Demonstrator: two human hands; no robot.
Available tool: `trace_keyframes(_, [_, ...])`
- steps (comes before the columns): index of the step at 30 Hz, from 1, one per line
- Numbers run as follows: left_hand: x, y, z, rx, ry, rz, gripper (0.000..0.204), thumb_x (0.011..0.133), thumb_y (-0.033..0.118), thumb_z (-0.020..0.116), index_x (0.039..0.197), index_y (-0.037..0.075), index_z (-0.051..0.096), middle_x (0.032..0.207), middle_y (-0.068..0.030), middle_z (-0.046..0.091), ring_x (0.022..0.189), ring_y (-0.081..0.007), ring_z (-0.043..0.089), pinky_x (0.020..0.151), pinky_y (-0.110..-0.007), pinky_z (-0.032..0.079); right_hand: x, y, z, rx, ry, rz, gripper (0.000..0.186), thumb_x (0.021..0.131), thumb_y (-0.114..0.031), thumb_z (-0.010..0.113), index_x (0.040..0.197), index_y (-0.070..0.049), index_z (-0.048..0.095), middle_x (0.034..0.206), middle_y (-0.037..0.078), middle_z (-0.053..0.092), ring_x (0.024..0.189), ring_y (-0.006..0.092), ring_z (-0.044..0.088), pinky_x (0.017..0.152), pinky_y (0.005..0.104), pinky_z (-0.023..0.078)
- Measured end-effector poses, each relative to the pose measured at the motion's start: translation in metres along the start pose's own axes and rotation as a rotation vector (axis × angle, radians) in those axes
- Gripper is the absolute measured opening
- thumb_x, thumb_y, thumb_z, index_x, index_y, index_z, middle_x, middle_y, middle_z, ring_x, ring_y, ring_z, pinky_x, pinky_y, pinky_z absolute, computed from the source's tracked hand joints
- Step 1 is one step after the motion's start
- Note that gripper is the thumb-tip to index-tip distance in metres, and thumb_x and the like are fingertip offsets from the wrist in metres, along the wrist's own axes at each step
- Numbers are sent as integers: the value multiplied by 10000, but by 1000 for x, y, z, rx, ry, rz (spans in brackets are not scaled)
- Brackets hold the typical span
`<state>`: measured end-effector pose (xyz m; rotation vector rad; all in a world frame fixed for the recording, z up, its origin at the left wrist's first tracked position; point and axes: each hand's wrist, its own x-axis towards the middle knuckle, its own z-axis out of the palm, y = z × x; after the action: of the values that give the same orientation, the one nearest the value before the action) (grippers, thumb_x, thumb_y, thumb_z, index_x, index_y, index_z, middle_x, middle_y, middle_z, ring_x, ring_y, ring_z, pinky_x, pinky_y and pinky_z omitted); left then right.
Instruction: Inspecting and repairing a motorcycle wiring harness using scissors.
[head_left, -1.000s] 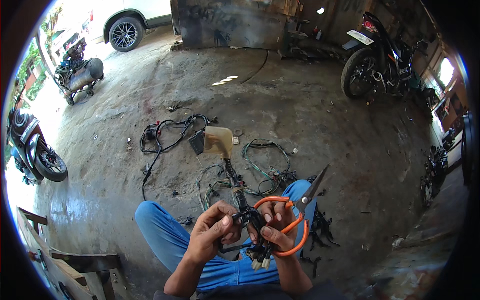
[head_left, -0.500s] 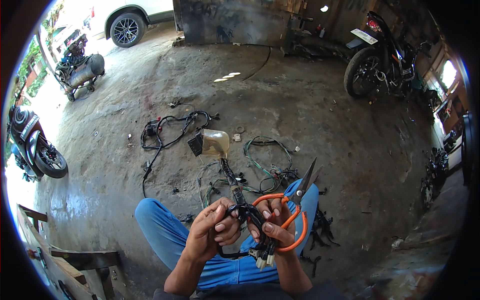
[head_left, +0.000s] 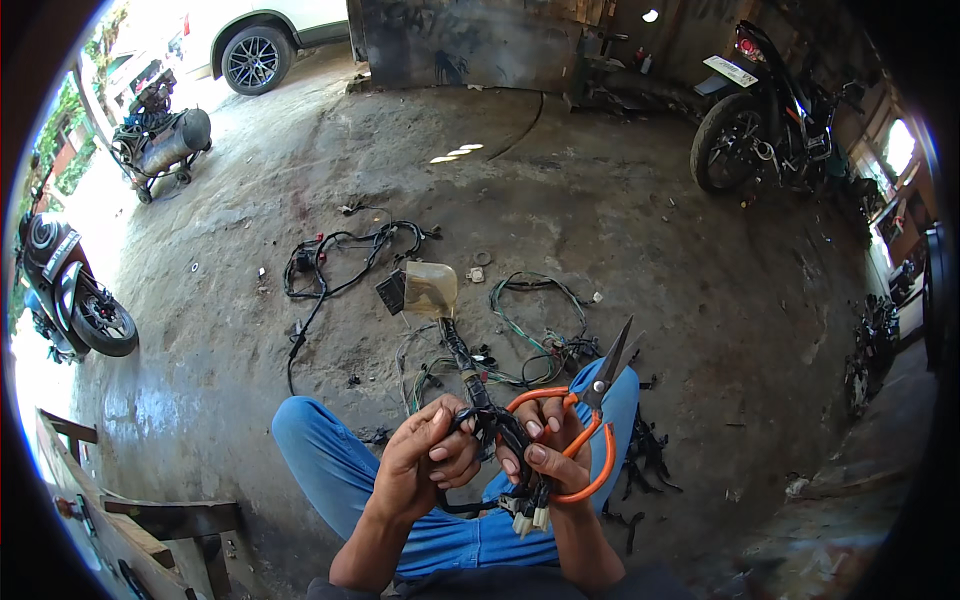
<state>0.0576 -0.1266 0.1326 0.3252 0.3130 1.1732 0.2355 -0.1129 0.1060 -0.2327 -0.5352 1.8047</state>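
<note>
My left hand (head_left: 428, 452) is closed, its fingers pinching a black strand of a wiring harness (head_left: 510, 437) in front of my lap. The fingers of my right hand (head_left: 558, 458) wrap round the harness's bundled wires. Orange-handled scissors (head_left: 597, 388) also sit in that hand, one handle loop round its outer side, blades parted and pointing up and away. White plug connectors (head_left: 530, 521) hang below the right palm. From my hands the taped trunk runs forward to a yellowish see-through plastic piece (head_left: 431, 290); I cannot tell whether they are joined.
On the concrete floor lie a black cable loop (head_left: 322, 293), a green-wired loop (head_left: 495, 300) and dark scraps (head_left: 650, 455). Motorcycles stand far right (head_left: 735, 140) and left (head_left: 100, 318). A compressor (head_left: 172, 143) is far left; a wooden bench (head_left: 170, 518) is near left.
Both hands, the harness and the scissors keep nearly the same position. The view has shifted very slightly.
</note>
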Motion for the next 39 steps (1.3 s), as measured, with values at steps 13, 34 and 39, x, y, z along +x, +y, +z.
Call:
trace_keyframes(13, [10,-7,-2,373,171,135,242,1015,250,561,1068,19,516,648,43,349,494,-51,318,459,-225,268,12,3,-12,-115,30,30,335,854,39,630,1003,-124,379,990,64,457,828,229,625,645,302,548])
trace_keyframes(34, [8,-1,-6,446,174,192,284,1039,253,517,1128,-17,521,715,16,411,530,-63,368,494,-224,310,23,-1,-20,-485,70,57,316,878,-4,718,1025,-85,450,1180,160,610,885,160,682,794,316,615])
trace_keyframes(39, [4,0,-8,368,108,186,261,1041,231,513,1147,-7,528,738,2,435,554,-62,377,516,-218,329,18,-2,-13,-481,99,-5,315,889,41,690,1032,-90,442,1210,190,627,886,159,693,796,303,611])
